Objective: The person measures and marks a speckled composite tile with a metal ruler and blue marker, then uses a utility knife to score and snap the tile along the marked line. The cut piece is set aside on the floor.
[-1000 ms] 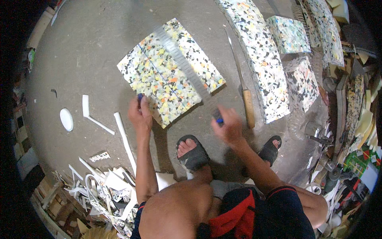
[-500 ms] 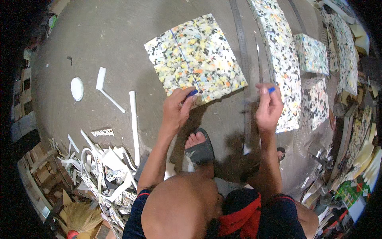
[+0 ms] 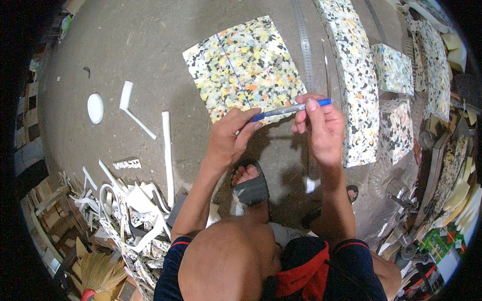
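Note:
A blue and silver-grey pen (image 3: 286, 109) spans the gap between my two hands. My left hand (image 3: 228, 135) is closed around its blue left end. My right hand (image 3: 324, 128) grips it near the other blue end, thumb on top and fingers curled. Beyond the hands lies a square sheet of multicoloured speckled foam (image 3: 246, 65) on the floor, with a blue line drawn across it from the far edge toward me. The sheet's near edge is partly covered by the hands and pen.
A steel ruler (image 3: 304, 50) and a thin blade (image 3: 327, 70) lie right of the sheet. Farther right are a long speckled foam strip (image 3: 359, 90) and foam blocks (image 3: 393, 67). White foam offcuts (image 3: 145, 200) pile up at lower left, near a straw broom (image 3: 103, 268).
My right hand has moved left and the hands have come together, joining the separate blue pieces they held into one pen. The foam sheet stays nearly in place.

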`<state>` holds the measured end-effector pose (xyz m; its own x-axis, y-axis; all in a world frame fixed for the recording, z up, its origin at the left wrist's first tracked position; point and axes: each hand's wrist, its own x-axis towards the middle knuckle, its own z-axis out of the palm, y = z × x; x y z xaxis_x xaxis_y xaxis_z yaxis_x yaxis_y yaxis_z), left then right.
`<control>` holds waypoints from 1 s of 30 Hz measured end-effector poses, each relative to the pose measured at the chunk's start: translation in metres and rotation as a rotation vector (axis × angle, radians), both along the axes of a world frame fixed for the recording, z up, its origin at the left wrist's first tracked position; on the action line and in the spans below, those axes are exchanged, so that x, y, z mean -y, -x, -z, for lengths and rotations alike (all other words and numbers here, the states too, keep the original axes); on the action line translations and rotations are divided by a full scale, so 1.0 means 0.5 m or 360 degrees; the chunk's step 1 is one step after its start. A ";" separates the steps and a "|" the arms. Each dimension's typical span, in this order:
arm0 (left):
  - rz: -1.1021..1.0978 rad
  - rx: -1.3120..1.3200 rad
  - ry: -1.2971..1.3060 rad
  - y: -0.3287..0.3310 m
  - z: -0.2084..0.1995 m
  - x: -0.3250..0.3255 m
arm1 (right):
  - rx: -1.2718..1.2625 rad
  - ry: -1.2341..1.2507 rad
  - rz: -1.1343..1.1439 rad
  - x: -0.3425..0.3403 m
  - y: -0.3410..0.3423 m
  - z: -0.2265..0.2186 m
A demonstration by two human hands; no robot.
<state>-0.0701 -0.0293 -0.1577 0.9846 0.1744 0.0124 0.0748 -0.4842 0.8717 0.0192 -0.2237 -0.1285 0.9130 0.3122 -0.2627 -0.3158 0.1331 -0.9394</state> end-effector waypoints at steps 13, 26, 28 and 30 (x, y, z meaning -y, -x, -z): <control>0.0428 -0.0835 -0.0128 0.114 0.133 0.138 | -0.0081 0.0843 -0.0303 0.068 0.126 0.245; -0.0590 -0.0247 -0.1377 -0.288 0.262 -0.314 | 0.0327 0.2559 -0.0435 0.242 0.041 0.195; -0.0444 -0.0431 -0.1349 -0.278 0.220 -0.285 | 0.0185 0.2592 -0.0505 0.246 0.047 0.190; -0.0415 -0.0625 -0.1284 -0.229 0.212 -0.287 | 0.0275 0.2537 -0.0441 0.239 0.055 0.200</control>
<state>0.0446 0.1142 -0.2637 0.8749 0.4740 -0.0992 0.4842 -0.8586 0.1682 -0.0081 -0.3432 -0.2287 0.9295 -0.0102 -0.3688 -0.0452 -0.9952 -0.0865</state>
